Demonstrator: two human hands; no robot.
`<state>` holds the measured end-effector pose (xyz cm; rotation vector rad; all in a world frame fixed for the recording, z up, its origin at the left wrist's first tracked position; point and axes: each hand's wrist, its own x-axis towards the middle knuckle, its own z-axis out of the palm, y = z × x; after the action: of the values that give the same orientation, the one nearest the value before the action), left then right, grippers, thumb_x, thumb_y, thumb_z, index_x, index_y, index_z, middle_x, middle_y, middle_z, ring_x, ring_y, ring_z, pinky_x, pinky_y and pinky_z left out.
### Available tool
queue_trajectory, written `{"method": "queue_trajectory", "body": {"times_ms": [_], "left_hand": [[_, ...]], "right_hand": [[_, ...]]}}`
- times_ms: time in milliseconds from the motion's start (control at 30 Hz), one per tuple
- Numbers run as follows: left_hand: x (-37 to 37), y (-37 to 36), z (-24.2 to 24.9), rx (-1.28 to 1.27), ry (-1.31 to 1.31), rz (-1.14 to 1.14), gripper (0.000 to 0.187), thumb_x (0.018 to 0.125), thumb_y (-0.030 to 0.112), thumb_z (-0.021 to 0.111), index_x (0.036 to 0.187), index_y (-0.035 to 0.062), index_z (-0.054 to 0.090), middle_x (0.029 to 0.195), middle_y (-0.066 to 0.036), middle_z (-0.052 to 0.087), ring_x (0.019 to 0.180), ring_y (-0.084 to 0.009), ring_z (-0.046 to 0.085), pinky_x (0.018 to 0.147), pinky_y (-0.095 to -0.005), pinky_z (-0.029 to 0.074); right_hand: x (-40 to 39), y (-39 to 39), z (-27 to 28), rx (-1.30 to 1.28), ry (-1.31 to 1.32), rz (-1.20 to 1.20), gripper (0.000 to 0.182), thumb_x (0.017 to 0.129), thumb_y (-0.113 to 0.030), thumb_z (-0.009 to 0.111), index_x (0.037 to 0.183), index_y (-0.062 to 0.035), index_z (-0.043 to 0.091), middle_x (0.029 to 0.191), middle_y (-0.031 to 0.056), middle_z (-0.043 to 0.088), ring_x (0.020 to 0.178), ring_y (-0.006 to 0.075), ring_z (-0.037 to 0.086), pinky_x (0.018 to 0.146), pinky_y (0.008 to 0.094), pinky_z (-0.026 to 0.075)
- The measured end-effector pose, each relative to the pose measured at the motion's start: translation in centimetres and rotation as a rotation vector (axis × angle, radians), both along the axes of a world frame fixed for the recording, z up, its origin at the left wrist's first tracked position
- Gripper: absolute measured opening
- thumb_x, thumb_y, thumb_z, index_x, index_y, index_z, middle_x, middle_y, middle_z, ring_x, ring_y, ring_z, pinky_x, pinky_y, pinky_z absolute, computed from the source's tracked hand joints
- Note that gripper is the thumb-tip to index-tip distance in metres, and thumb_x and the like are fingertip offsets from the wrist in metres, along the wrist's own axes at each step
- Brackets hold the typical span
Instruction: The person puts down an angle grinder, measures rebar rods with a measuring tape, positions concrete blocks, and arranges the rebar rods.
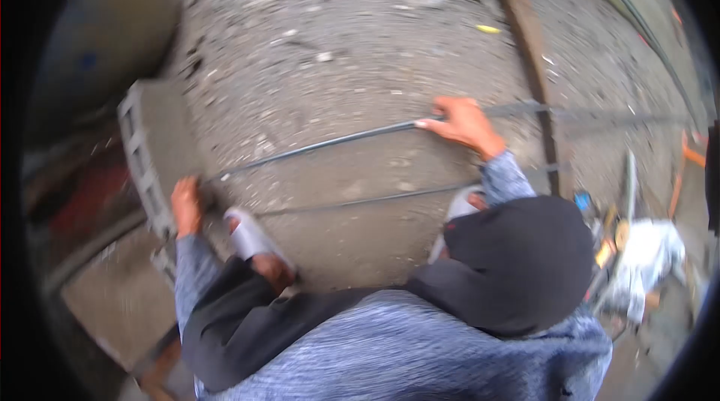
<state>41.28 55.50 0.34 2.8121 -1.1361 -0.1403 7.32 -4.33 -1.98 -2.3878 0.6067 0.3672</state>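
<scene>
A long thin metal rod [322,145] stretches across in front of me, raised slightly at its right side. My right hand [463,128] is closed around it, thumb and fingers pinching the bar. At the rod's left end, my left hand [187,204] is closed, its fingers curled and partly hidden, beside a hollow concrete block [169,131]. Nearer my feet, a second thin rod [367,200] runs roughly parallel on the ground, between my light-coloured sandals [259,234]. Motion blurs the rods' right-hand stretches.
A brown wooden or rusty bar [529,41] crosses the gritty ground at right, under the rods. A large rounded grey object [120,19] stands upper left. Tools and a white bag [649,258] lie at right. A yellow scrap [487,29] lies on the dirt.
</scene>
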Motion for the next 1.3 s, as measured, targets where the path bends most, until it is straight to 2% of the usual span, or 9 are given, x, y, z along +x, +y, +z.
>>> {"method": "queue_trajectory", "body": {"times_ms": [100, 167, 367, 567, 767, 867, 933, 1100, 1300], "left_hand": [[0.0, 0.9, -0.9, -0.095, 0.074, 0.13, 0.017, 0.093, 0.013, 0.062, 0.079, 0.0029, 0.059, 0.079, -0.017, 0.058, 0.075, -0.0325, 0.055, 0.07, -0.0482, 0.044], [-0.5, -0.4, 0.8, 0.166, -0.04, 0.005, 0.009, 0.085, 0.01, 0.068, 0.083, 0.0046, 0.061, 0.084, -0.016, 0.062, 0.085, -0.0363, 0.061, 0.076, -0.0499, 0.048], [-1.5, -1.1, 1.3, 0.178, 0.014, 0.127, 0.008, 0.09, 0.011, 0.067, 0.096, 0.0051, 0.065, 0.1, -0.015, 0.066, 0.104, -0.0364, 0.06, 0.091, -0.0477, 0.047], [-4.5, -2.7, 2.7, 0.091, -0.105, 0.263, 0.025, 0.09, 0.016, 0.07, 0.11, 0.0016, 0.068, 0.107, -0.02, 0.069, 0.105, -0.0398, 0.064, 0.091, -0.0497, 0.051], [-15.1, -4.2, 8.1, -0.19, 0.635, 0.697, 0.058, 0.089, 0.023, 0.078, 0.137, -0.0027, 0.06, 0.121, -0.023, 0.072, 0.109, -0.0324, 0.071, 0.095, -0.043, 0.056], [-18.8, -8.4, 12.6, -0.171, 0.517, 0.709, 0.062, 0.088, 0.025, 0.081, 0.138, -0.0042, 0.058, 0.122, -0.023, 0.071, 0.115, -0.0296, 0.069, 0.097, -0.041, 0.055], [-20.5, -9.6, 11.2, -0.309, 0.451, 0.637, 0.064, 0.09, 0.024, 0.08, 0.141, -0.0061, 0.054, 0.13, -0.024, 0.066, 0.118, -0.03, 0.066, 0.105, -0.0429, 0.051], [-8.9, -1.5, 5.4, -0.03, -0.277, 0.635, 0.08, 0.077, 0.032, 0.089, 0.138, -0.0054, 0.053, 0.13, -0.029, 0.06, 0.122, -0.0422, 0.059, 0.107, -0.0515, 0.044], [1.8, 4.5, 4.3, 0.303, -0.051, 0.603, 0.073, 0.074, 0.042, 0.089, 0.122, -0.0036, 0.059, 0.118, -0.026, 0.068, 0.113, -0.0424, 0.065, 0.105, -0.0643, 0.037]], "right_hand": [[1.0, 0.5, 0.6, 0.026, -0.007, -0.033, 0.057, 0.081, -0.057, 0.081, 0.08, -0.0022, 0.066, 0.073, 0.016, 0.066, 0.07, 0.0346, 0.063, 0.075, 0.0487, 0.048], [0.9, 0.9, 0.6, 0.023, -0.017, -0.053, 0.052, 0.083, -0.053, 0.08, 0.082, -0.003, 0.064, 0.073, 0.0163, 0.063, 0.071, 0.0344, 0.06, 0.078, 0.0454, 0.044], [0.7, 1.5, 0.0, -0.124, -0.203, -0.025, 0.046, 0.087, -0.044, 0.08, 0.084, -0.0024, 0.059, 0.08, 0.0162, 0.063, 0.076, 0.0337, 0.058, 0.083, 0.0429, 0.04], [1.3, 1.1, 2.0, -0.125, -0.185, 0.008, 0.049, 0.087, -0.046, 0.079, 0.082, -0.0028, 0.058, 0.076, 0.0161, 0.062, 0.073, 0.0344, 0.058, 0.082, 0.0432, 0.04], [0.9, 0.2, 2.1, -0.168, -0.23, 0.113, 0.05, 0.091, -0.051, 0.075, 0.081, -0.0036, 0.06, 0.067, 0.015, 0.063, 0.066, 0.0368, 0.06, 0.077, 0.0451, 0.042], [1.4, -0.6, 2.9, -0.191, -0.243, 0.144, 0.051, 0.092, -0.052, 0.073, 0.081, -0.0037, 0.06, 0.066, 0.015, 0.063, 0.065, 0.0373, 0.06, 0.075, 0.0459, 0.042], [1.9, -0.5, 3.8, -0.2, -0.233, 0.154, 0.052, 0.092, -0.053, 0.072, 0.08, -0.0037, 0.06, 0.066, 0.015, 0.062, 0.064, 0.0376, 0.059, 0.074, 0.0461, 0.043], [1.3, 0.1, 4.3, -0.216, -0.276, 0.13, 0.053, 0.091, -0.053, 0.073, 0.079, -0.0031, 0.06, 0.065, 0.016, 0.061, 0.064, 0.0378, 0.058, 0.075, 0.0456, 0.042], [0.9, 1.3, 5.5, -0.192, -0.175, 0.071, 0.053, 0.089, -0.051, 0.076, 0.077, -0.002, 0.057, 0.065, 0.0173, 0.059, 0.063, 0.0371, 0.056, 0.072, 0.0468, 0.042]]}}
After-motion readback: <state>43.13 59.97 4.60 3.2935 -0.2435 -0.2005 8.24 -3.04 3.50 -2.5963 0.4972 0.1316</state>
